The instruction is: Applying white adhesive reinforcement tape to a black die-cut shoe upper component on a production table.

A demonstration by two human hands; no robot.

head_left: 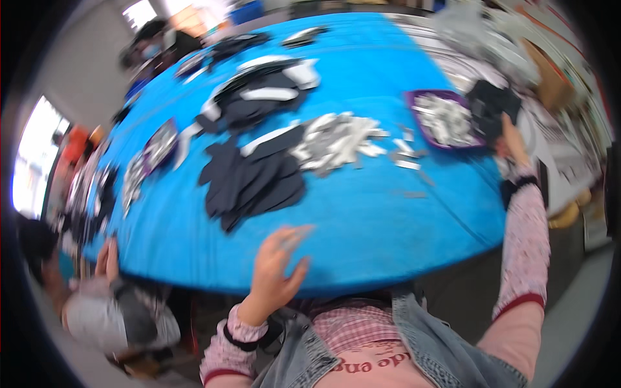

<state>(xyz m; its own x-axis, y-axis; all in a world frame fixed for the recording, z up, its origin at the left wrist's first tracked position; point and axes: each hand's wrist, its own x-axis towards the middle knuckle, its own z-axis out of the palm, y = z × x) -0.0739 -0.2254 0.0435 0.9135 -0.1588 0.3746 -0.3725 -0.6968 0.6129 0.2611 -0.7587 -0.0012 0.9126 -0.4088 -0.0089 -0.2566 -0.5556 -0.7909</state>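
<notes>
My left hand (279,271) is over the near edge of the blue-covered table (362,226), its fingers apart and slightly blurred, with nothing in it. Just beyond it lies a pile of dark, flat fabric-like pieces (252,184). My right hand (515,147) reaches far to the right, at the edge of a stack of dark pieces (490,107). One finger stretches along that stack; the other fingers are blurred or hidden, so I cannot make out a grip. Left of the stack sits a purple basket (414,107) filled with small white and grey pieces (443,119).
A heap of white and grey strips (336,139) lies mid-table, with loose strips (406,155) nearby. Farther back are more dark and white pieces (265,97) and another purple basket (169,132). A co-worker's hands (108,258) rest at the left edge. Plastic bags (485,39) stand far right.
</notes>
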